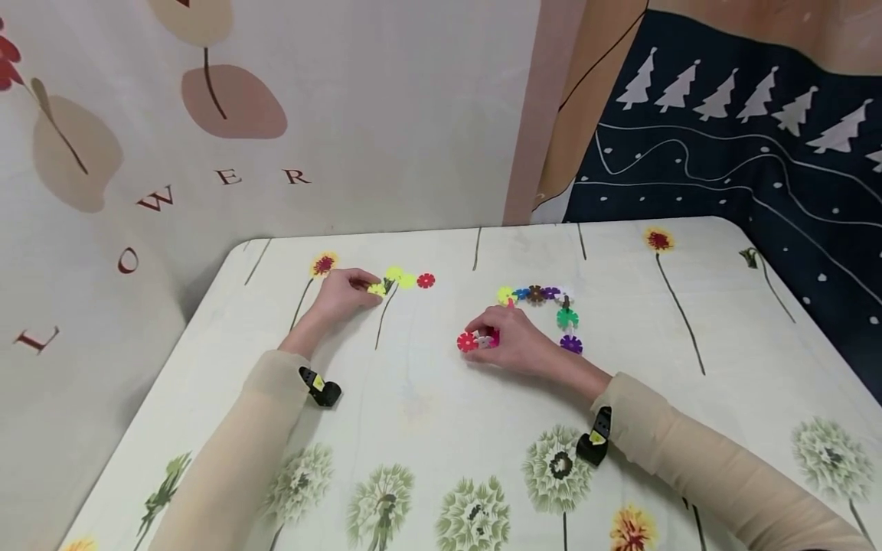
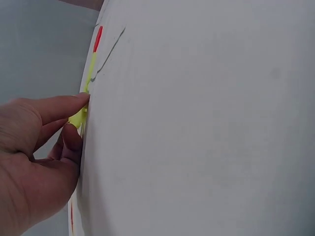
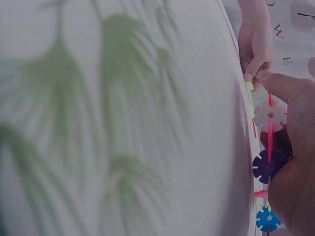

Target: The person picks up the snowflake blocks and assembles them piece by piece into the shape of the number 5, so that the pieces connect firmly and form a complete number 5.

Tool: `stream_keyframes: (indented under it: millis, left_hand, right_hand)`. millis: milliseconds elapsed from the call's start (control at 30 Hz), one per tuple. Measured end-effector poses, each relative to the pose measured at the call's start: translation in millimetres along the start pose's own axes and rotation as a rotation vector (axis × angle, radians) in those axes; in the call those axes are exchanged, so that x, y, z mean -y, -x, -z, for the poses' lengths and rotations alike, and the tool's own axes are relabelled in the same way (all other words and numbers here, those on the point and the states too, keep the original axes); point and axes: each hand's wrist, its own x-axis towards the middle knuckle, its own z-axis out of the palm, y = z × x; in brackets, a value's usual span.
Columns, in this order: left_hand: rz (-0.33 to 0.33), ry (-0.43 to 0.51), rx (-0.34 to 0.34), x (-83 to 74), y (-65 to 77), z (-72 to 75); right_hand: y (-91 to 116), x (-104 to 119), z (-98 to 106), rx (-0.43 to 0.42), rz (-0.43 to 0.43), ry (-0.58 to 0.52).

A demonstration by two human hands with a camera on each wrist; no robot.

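Note:
In the head view my left hand (image 1: pixel 341 297), at the table's left, pinches a yellow notched plastic disc (image 1: pixel 376 289) between thumb and fingers. The left wrist view shows this yellow disc (image 2: pixel 76 119) close over the cloth. Beside it lie two yellow-green discs (image 1: pixel 394 273) and a red disc (image 1: pixel 426 281). My right hand (image 1: pixel 517 340) grips a run of linked discs, with a red disc (image 1: pixel 467 341), a white disc (image 1: pixel 485 342) and a pink one at its fingertips. In the right wrist view a white disc (image 3: pixel 270 116) and a purple disc (image 3: pixel 268 167) show past the fingers.
Behind the right hand, a curved line of discs includes a yellow disc (image 1: pixel 506 295), a brown disc (image 1: pixel 536 295), a green disc (image 1: pixel 568 318) and a purple disc (image 1: pixel 571 344). A flower-printed cloth (image 1: pixel 413 413) covers the table; printed curtains (image 1: pixel 413 153) hang behind.

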Motion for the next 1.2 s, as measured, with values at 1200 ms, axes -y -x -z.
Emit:
stream_keyframes:
  millis: [1200]
  left_hand:
    - [-0.166, 0.272, 0.384, -52.8, 35.3, -43.7]
  right_hand:
    - [1, -1, -1, -0.009, 0.043, -0.021]
